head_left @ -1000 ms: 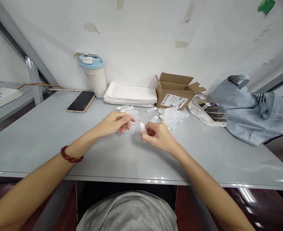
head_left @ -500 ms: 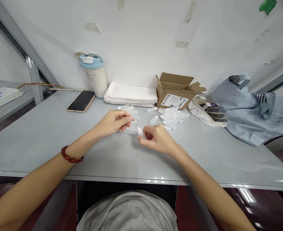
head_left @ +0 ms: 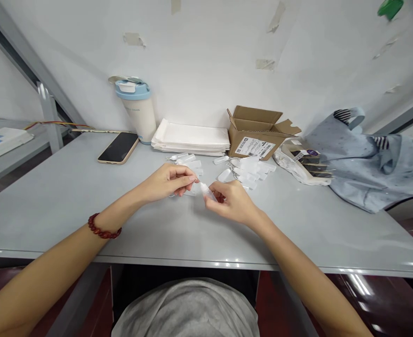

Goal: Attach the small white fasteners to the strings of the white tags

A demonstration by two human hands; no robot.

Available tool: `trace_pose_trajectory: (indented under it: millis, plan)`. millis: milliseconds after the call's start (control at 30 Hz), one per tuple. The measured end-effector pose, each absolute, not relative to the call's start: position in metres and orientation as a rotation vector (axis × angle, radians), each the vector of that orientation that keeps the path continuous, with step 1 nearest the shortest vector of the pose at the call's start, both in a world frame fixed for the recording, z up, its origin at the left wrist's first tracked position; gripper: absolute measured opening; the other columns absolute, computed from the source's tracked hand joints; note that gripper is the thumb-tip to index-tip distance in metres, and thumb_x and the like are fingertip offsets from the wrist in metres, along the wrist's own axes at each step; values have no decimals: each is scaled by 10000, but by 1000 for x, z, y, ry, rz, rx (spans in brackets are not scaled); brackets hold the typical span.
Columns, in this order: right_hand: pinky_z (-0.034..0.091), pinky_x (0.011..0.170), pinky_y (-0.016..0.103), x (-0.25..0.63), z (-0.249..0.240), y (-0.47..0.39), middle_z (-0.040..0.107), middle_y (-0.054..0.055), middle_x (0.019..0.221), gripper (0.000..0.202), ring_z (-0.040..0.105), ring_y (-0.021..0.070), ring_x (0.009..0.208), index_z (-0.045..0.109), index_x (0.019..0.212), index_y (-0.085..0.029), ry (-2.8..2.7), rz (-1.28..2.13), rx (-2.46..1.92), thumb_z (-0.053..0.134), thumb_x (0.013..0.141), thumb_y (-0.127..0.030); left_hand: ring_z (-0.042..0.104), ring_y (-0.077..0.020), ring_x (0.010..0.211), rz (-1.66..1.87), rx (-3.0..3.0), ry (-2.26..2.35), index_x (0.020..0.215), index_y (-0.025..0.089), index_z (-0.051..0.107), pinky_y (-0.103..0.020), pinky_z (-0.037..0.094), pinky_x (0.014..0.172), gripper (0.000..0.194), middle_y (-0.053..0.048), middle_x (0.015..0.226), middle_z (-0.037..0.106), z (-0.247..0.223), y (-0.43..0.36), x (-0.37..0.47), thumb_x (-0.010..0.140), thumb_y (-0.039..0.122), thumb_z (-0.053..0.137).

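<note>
Since half a second ago, the left hand (head_left: pixel 178 181) has dipped slightly and its fingertips have drawn in to the thin tip of the small white bottle (head_left: pixel 209 192), where a narrow gap showed before; compared with a second ago, the bottle leans more to the left. Its grip is narrow: thumb and forefinger meet in a pinch beside that tip, the other fingers curled loosely underneath. What lies between those fingertips is too small to make out, so I cannot tell whether they clasp the tip or only touch it. On the other side, the right hand (head_left: pixel 229 199) holds the bottle by its body, thumb at the near side and bent fingers at the far side, the grip closed to the bottle's width. The bottle is tilted, its tip pointing up toward the left hand, held above the surface (head_left: pixel 188 234) between the two hands. Just beyond the left hand lies a loose group of similar bottles (head_left: pixel 189 159), partly hidden by the fingers. A larger heap of bottles (head_left: pixel 248 171) lies just beyond the right hand, in front of an open cardboard box (head_left: pixel 257 135). Left of the box lies a stack of white packets (head_left: pixel 192 135).
</note>
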State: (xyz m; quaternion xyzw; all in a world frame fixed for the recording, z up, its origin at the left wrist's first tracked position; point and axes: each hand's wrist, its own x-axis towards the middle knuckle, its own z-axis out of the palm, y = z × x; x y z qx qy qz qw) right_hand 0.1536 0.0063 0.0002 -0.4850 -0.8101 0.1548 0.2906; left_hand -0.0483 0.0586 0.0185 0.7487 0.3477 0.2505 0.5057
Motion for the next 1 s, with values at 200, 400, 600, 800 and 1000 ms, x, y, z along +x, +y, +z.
trace_pose_trajectory:
  millis: [200, 400, 600, 800, 1000]
  plan:
    - [256, 489, 217, 153, 1, 7, 354, -57, 466, 228, 322, 63, 437, 369, 565, -194, -2167, 424, -1295, 495, 728, -294, 469, -91, 515, 599, 1808, 848, 733, 139, 598, -222, 366, 506, 264, 11, 570, 534, 17, 59, -49, 879, 352, 544]
    - [262, 486, 221, 153, 1, 6, 366, -53, 460, 227, 330, 67, 433, 381, 556, -195, -2176, 413, -1290, 487, 727, -299, 478, -99, 519, 604, 1807, 855, 766, 138, 615, -226, 375, 506, 256, 2, 580, 538, 16, 60, -49, 877, 356, 540]
    - [251, 480, 222, 153, 1, 6, 359, -55, 458, 213, 319, 66, 430, 407, 560, -191, -2174, 401, -1292, 490, 727, -294, 484, -97, 520, 612, 1821, 856, 747, 141, 608, -219, 381, 505, 259, 7, 572, 530, 17, 58, -50, 877, 353, 541]
    - [247, 476, 220, 153, 1, 6, 342, -58, 463, 205, 310, 66, 432, 411, 568, -192, -2164, 404, -1280, 486, 731, -292, 488, -100, 518, 617, 1827, 851, 760, 141, 616, -217, 381, 497, 263, 1, 582, 544, 16, 60, -50, 872, 368, 543]
    - [243, 477, 220, 153, 1, 6, 327, -63, 468, 187, 288, 66, 438, 413, 582, -192, -2148, 401, -1267, 491, 726, -282, 476, -95, 512, 615, 1808, 866, 725, 138, 598, -222, 374, 498, 254, 6, 568, 530, 18, 59, -48, 868, 340, 544]
